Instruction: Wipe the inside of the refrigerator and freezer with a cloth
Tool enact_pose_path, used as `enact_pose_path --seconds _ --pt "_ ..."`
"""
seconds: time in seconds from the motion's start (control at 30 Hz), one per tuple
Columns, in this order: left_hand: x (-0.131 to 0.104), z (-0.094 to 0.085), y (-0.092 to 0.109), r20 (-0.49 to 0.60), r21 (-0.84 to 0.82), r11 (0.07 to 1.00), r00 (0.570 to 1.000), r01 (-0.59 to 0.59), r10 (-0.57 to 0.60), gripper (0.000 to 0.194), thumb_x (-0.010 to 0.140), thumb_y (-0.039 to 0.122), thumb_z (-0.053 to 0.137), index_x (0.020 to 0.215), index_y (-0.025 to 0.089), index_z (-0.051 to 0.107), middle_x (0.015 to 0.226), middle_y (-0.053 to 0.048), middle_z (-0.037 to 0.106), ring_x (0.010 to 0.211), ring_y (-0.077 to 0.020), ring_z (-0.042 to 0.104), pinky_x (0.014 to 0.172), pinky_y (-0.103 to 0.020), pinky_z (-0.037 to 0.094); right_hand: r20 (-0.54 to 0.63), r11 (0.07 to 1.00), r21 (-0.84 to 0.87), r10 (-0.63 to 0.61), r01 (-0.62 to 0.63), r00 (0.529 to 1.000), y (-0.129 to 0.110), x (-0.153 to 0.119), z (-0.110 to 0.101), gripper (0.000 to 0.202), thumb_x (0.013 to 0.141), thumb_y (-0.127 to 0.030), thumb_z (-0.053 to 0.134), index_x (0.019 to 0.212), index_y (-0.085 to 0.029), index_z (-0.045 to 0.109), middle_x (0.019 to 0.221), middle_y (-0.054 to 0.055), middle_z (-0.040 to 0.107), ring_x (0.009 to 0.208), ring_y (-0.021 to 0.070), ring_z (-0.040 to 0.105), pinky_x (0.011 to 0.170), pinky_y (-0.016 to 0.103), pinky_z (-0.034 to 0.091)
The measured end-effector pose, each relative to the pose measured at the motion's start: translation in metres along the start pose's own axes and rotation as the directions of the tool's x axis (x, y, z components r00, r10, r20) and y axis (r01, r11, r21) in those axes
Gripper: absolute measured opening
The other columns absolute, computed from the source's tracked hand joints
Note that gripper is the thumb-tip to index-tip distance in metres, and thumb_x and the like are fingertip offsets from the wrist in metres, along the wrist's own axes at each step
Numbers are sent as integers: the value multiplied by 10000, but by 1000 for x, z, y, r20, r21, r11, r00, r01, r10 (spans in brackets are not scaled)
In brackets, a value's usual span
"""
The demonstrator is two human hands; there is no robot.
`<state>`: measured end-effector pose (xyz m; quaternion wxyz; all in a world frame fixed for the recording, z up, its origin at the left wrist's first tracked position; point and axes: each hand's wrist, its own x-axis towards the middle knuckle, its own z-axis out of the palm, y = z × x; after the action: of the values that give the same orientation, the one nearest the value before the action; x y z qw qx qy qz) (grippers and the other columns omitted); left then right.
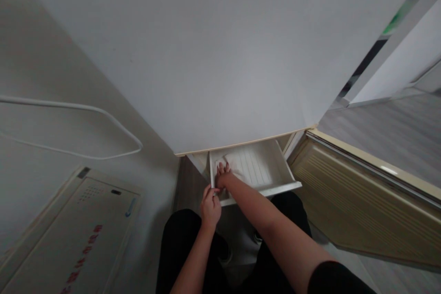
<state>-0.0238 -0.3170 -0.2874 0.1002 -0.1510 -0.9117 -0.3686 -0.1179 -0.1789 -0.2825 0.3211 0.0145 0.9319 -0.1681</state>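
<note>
Head cam (the only view): the step, as far as 1 can judge, is hand work inside the drawer point(262, 161), prob. wiping or gathering sth. small. The L hand point(211, 204) steadies the drawer at its front L corner, fingers pinched narrow on the rim. The R hand point(223, 178) reaches in near the L wall, fingers slightly spread & bent; whether they grip the pale stuff beside them, can't tell, as it's white on white & part hidden.

To do it well: firm but light L grip, since a pulled-out drawer may tip or slide; R fingertips flat & low, short strokes along the ribs, then into the L corners, where bits would likely lodge. The R forearm crosses over the front edge, so best not to lean wt. on it. Knees should stay clear of the front too, & the swung-out door point(361, 193) on the R needs no nudge.

Looks: the drawer sits below the big white panel point(234, 55), pulled out between the 2 knees & the unit. It's white, shallow, w/ a straight front lip, thin side walls & a floor marked by parallel lines. Dim light, approx. even; fine dirt can't be made out.
</note>
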Motion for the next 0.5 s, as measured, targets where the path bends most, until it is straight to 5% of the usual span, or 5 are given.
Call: enact_pose_path --seconds 0.07,0.17,0.37,0.5 --pt "0 -1 0 1 -4 1000 1000 2 -2 336 842 125 410 935 216 720 1270 -106 650 1187 -244 654 1003 -355 525 30 995 -48 -82 83 996 5 -1 0 1277 701 -480 790 1635 -156 -17 1656 121 -225 1514 422 -204 1206 651 40" --pt "0 -3 1 10 -20 1000 1000 0 0 340 835 118 414 933 221 723 1259 -97 651 1154 -245 665 973 -353 538 9 986 -118 -121 122 993 45 -14 -5 1305 653 -567 810 1627 -333 -27 1644 31 -278 1500 399 -272 1129 764 13" --pt "0 -2 2 5 -26 1000 1000 14 -13 348 832 106 415 925 220 730 1254 -98 647 1178 -247 652 999 -362 523 -82 978 -125 158 -168 984 158 -49 -22 1597 436 -581 932 1598 -344 -138 1620 102 -328 1464 437 -306 1149 719 -37" --pt "0 -1 3 0 -38 999 999 38 -38 340 846 119 407 904 219 727 1251 -98 646 1171 -245 653 998 -364 521 -20 932 -127 340 -340 940 193 -64 -23 1712 357 -451 988 1579 -305 -203 1596 155 -363 1455 430 -316 1186 658 -10"
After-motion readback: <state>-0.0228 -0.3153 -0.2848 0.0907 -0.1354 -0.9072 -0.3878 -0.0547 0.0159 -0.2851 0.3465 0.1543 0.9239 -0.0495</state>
